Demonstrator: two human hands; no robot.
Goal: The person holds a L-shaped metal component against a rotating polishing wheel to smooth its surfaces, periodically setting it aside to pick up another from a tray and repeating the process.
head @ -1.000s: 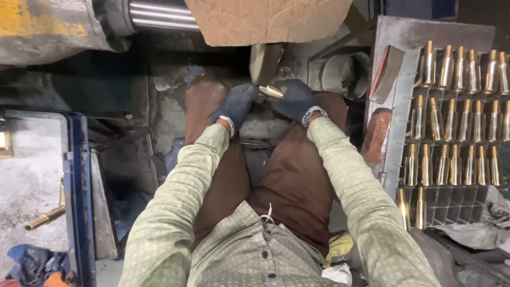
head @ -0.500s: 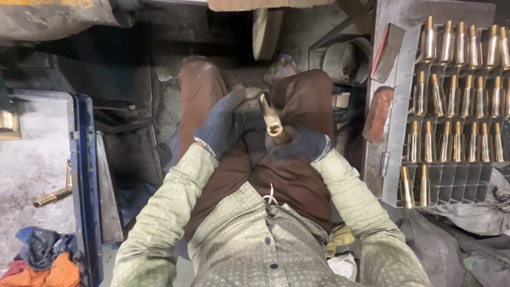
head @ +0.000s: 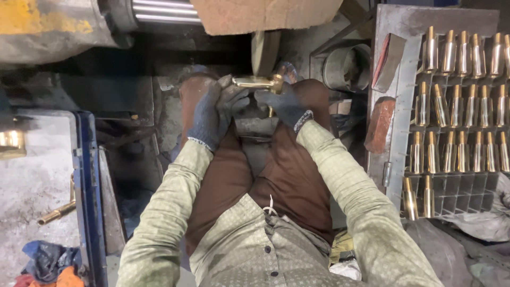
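Both of my hands wear dark blue knit gloves and together hold a shiny brass fitting (head: pixel 260 83) just above my knees. My left hand (head: pixel 212 112) grips its long left end. My right hand (head: pixel 284 104) grips the right end, where a short stub points down. The brass fitting lies level right below the edge of a tan buffing wheel (head: pixel 264 50); I cannot tell whether they touch. My brown trousers and pale green patterned sleeves fill the lower middle of the view.
At the right a grey metal rack (head: pixel 396 114) holds several upright polished brass pieces (head: pixel 459 101) in compartments. A cardboard sheet (head: pixel 265 15) and steel shaft (head: pixel 164 10) sit at the top. At the left lie a blue frame (head: pixel 85 191), a loose brass piece (head: pixel 56 212) and rags (head: pixel 45 263).
Half a second ago the brass fitting was held upright near my lap; both hands have lifted it forward and turned it level under the wheel.
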